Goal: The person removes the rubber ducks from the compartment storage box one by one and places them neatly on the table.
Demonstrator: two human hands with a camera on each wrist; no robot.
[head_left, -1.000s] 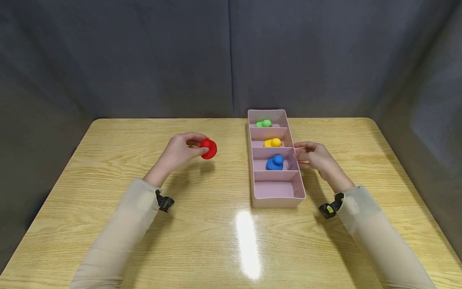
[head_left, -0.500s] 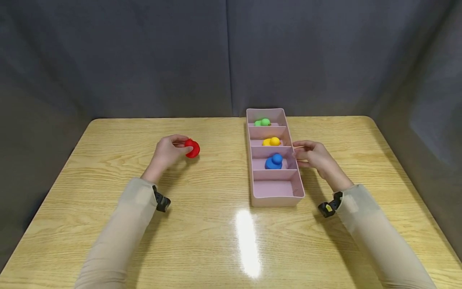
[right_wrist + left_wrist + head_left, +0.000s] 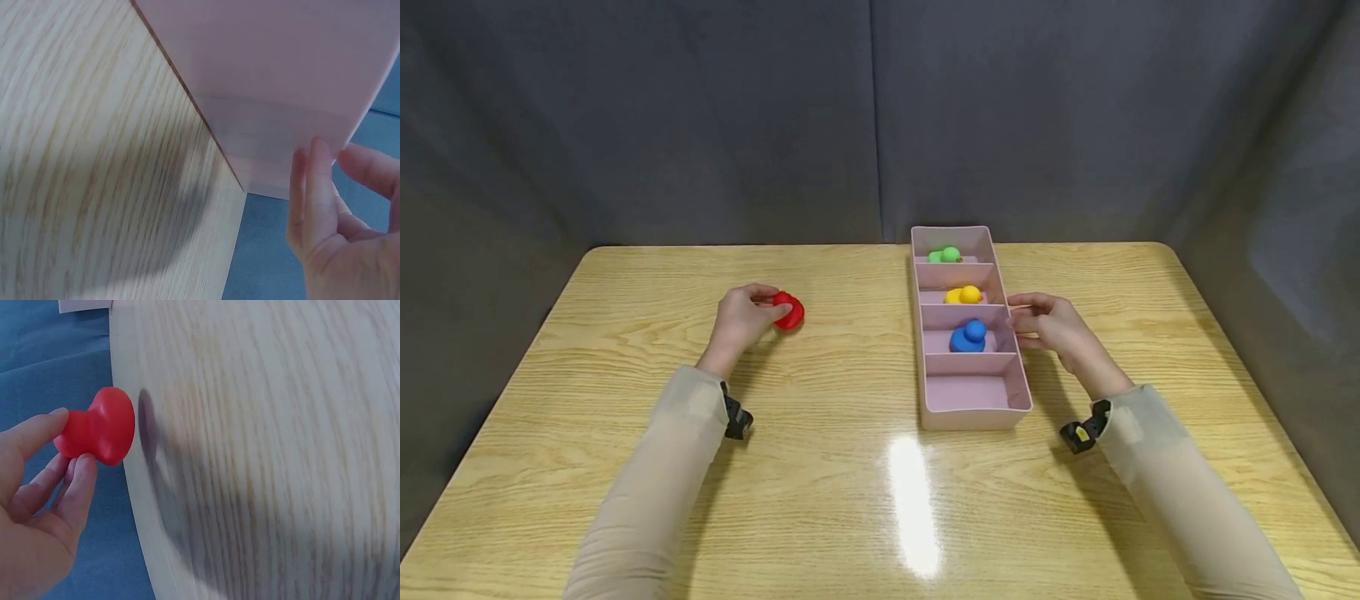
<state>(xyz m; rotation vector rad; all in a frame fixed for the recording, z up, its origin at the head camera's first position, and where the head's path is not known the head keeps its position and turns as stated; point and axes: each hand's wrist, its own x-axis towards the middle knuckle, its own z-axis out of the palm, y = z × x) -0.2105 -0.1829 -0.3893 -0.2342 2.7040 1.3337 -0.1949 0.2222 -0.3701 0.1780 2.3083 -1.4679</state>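
My left hand [image 3: 741, 318] pinches a small red toy [image 3: 788, 310] at the table's left middle; the left wrist view shows thumb and fingers holding the red toy [image 3: 97, 428] just above the wood. A pink tray [image 3: 1018, 385] with divided compartments lies right of centre. Its far compartment holds a green toy [image 3: 947, 255], the one behind it a yellow toy [image 3: 966, 295], then a blue toy [image 3: 968, 337]; the nearest compartment is bare. My right hand [image 3: 1051, 323] grips the tray's right wall, and its fingers [image 3: 309, 187] lie against the pink tray [image 3: 275, 75].
The wooden table [image 3: 820, 467] has rounded corners and a bright glare patch near the front. Grey cloth walls stand behind and on both sides. Black wrist cameras sit on both beige sleeves.
My left hand has carried the red toy leftward and lower, away from the tray. The right hand has stayed on the tray's wall.
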